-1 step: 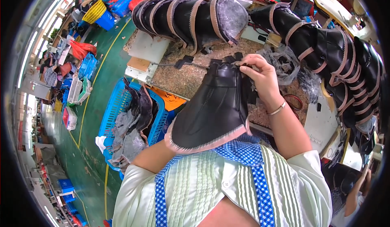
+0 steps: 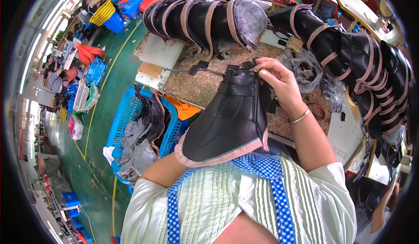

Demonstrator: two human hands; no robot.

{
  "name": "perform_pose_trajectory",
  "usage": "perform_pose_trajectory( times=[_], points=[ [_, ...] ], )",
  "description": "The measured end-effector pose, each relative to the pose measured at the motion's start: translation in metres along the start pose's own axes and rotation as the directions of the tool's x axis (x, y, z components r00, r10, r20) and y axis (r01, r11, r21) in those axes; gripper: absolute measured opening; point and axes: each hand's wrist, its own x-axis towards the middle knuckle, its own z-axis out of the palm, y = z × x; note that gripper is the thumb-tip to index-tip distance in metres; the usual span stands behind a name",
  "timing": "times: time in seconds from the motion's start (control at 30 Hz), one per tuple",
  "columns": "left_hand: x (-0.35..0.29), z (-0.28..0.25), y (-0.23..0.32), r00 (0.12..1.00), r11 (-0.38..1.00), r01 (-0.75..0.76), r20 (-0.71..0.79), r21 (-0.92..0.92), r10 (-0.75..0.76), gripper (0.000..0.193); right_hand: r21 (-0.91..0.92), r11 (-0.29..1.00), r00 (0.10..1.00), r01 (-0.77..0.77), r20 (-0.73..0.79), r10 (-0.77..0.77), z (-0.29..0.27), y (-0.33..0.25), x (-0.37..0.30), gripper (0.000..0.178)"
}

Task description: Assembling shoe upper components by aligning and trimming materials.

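A black leather boot upper (image 2: 222, 126) with a pink zigzag-cut edge hangs in front of my chest, its narrow top toward the bench. My right hand (image 2: 281, 82), with a bracelet at the wrist, is closed in a pinch on the top corner of the upper, beside some black tabs. My left forearm (image 2: 163, 169) passes beneath the upper, which hides that hand and its fingers. A thin metal rod (image 2: 214, 71) reaches across the bench to the top of the upper, and a black strip (image 2: 198, 67) lies on it.
Rows of nested black boot uppers (image 2: 198, 23) lie on the far side of the speckled bench (image 2: 187, 85), more at right. Crumpled clear plastic (image 2: 305, 69) lies near my right hand. At left stands a blue basket (image 2: 120, 117) with dark, fuzzy-lined pieces.
The boot upper's wide near edge has shifted very slightly to the left. My right hand keeps its pinch at the top corner.
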Motion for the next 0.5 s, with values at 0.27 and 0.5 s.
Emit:
perform_pose_trajectory(
  times=[0.27,0.5],
  points=[
    [-0.061,-0.043,0.046,0.919,0.818,-0.386,0.257,0.427,0.300,0.038,-0.005,0.974,0.867,-0.227,0.453,0.205,-0.009,-0.049,-0.022,0.033],
    [-0.026,-0.072,0.119,0.842,0.722,-0.319,-0.167,0.614,0.513,0.061,-0.469,0.765,0.804,0.441,0.586,-0.105,0.015,-0.123,-0.009,0.048]
  ],
)
